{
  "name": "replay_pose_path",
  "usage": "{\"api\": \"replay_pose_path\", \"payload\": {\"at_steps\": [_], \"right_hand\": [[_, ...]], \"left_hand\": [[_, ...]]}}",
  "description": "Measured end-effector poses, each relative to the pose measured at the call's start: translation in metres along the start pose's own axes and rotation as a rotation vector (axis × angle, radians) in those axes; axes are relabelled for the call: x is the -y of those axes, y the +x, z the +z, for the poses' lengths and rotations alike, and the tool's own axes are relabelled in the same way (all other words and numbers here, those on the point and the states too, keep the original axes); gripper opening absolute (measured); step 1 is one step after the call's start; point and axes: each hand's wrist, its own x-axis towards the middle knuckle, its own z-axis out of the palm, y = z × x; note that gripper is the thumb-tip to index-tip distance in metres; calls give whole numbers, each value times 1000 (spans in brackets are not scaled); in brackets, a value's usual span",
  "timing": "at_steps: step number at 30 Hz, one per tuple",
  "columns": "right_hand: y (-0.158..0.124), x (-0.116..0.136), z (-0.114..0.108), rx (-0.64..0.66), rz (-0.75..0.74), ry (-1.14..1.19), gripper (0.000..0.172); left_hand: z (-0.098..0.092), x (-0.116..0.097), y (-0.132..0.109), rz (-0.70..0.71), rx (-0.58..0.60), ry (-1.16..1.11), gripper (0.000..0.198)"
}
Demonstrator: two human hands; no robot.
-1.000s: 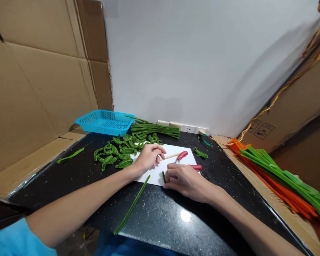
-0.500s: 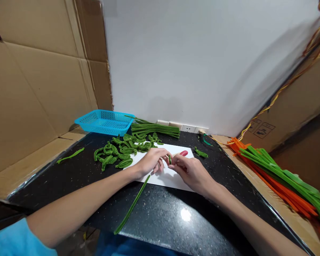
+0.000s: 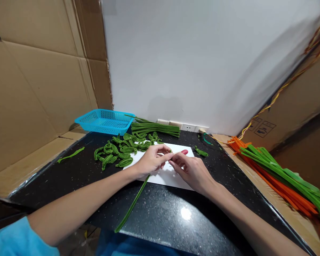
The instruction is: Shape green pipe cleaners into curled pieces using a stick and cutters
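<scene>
My left hand (image 3: 153, 160) and my right hand (image 3: 190, 168) meet fingertip to fingertip over a white sheet (image 3: 170, 180). Both are pinched around a green pipe cleaner (image 3: 170, 151), of which only a small bit shows between the fingers. A long green pipe cleaner (image 3: 133, 203) runs from below my left hand towards the counter's front edge; whether it joins the held one I cannot tell. Just beyond my right fingers lies a tool with a red handle (image 3: 185, 152), partly hidden. Many looped green pipe-cleaner leaves (image 3: 124, 155) are heaped left of the sheet.
A blue plastic basket (image 3: 104, 130) stands at the back left, beside a bundle of green pipe cleaners (image 3: 157, 129). One leaf (image 3: 201, 152) lies right of the sheet. Orange strips (image 3: 277, 190) and bright green strips (image 3: 288, 181) line the right edge. A socket strip (image 3: 188, 128) runs along the wall.
My left thumb and fingers have closed in towards my right fingertips. The green piece between them is now mostly covered. The things on the counter stay put.
</scene>
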Motion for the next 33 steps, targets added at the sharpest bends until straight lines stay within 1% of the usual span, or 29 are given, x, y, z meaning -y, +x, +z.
{"api": "replay_pose_path", "payload": {"at_steps": [3,5,9,12,15,17,21,27,33], "right_hand": [[0,0,2,-26,16,-10,15],[0,0,2,-45,39,24,14],[2,4,-2,-56,98,208,17],[3,9,-7,-73,108,336,19],[3,11,-10,-91,108,339,22],[3,12,-10,-95,106,340,24],[2,11,-9,-94,125,429,29],[2,11,-9,-53,147,598,31],[2,14,-10,-54,159,662,33]], "left_hand": [[1,-4,-1,-26,0,2,35],[1,-9,-1,-26,-5,-15,36],[0,-15,-2,-30,-3,-76,32],[-2,-13,-1,-16,-8,-61,28],[-2,-10,-1,-14,1,-30,29],[-2,-8,0,-6,28,-20,33],[-1,-9,-1,5,81,-24,43],[2,-14,-4,-142,208,-56,46],[1,-13,-5,-118,136,-13,43]]}}
